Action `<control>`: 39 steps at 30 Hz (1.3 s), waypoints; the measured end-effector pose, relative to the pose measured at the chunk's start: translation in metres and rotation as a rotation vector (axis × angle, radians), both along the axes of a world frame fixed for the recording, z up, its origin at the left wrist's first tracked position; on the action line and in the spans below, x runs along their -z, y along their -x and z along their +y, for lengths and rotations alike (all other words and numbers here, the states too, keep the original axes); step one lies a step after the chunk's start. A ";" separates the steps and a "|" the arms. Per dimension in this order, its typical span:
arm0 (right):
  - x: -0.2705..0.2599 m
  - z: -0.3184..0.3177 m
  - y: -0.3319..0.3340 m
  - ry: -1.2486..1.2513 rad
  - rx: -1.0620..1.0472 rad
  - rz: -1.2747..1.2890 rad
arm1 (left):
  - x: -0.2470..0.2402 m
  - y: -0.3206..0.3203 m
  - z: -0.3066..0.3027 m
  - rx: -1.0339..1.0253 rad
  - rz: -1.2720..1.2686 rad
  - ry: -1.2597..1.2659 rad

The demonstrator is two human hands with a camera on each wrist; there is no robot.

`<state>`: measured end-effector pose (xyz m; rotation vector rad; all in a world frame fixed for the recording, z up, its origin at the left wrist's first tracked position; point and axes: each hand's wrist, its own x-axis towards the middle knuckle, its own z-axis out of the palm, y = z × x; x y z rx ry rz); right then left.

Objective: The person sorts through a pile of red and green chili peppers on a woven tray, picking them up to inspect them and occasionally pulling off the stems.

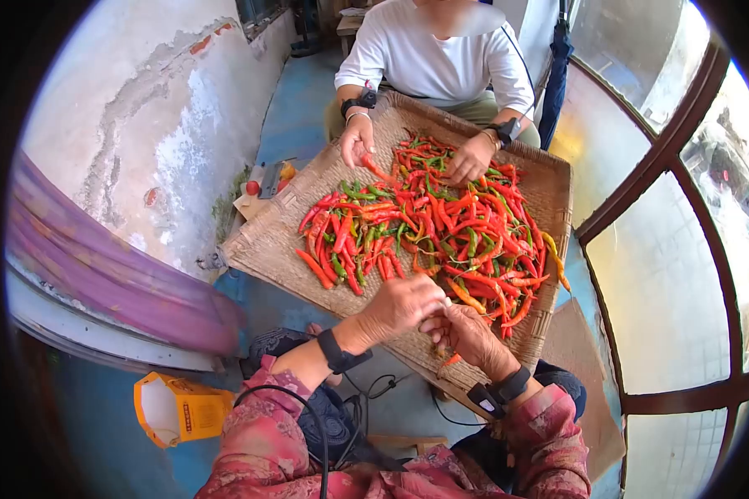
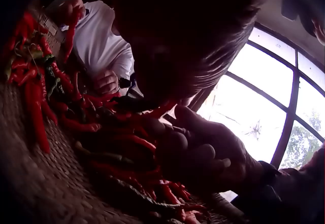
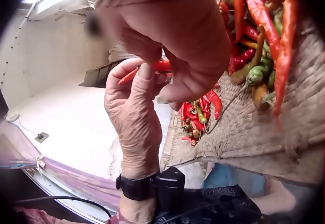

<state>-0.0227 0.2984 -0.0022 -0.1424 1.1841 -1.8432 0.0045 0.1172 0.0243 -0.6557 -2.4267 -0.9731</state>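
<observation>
My left hand (image 1: 401, 303) and right hand (image 1: 470, 333) meet over the near edge of a woven tray (image 1: 270, 243). In the right wrist view, a red chili pepper (image 3: 162, 65) lies between them. My left thumb and fingers pinch it, its pointed tip sticking out past the thumb. The right hand's curled fingers and thumb close in at its other end, partly covering it. A pile of red chili peppers (image 1: 466, 218), mixed with green and orange ones, spreads over the tray just beyond both hands.
Across the tray sits a person in a white shirt (image 1: 441, 54), one hand (image 1: 358, 140) holding a red pepper, the other (image 1: 472, 160) on the pile. A yellow bag (image 1: 195, 407) stands on the floor at left. Windows (image 1: 666, 283) line the right side. Cables (image 1: 364, 399) hang below.
</observation>
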 end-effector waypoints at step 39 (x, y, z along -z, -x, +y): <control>-0.038 0.018 0.026 -0.588 0.578 1.476 | 0.023 0.011 0.014 0.111 -0.908 -0.742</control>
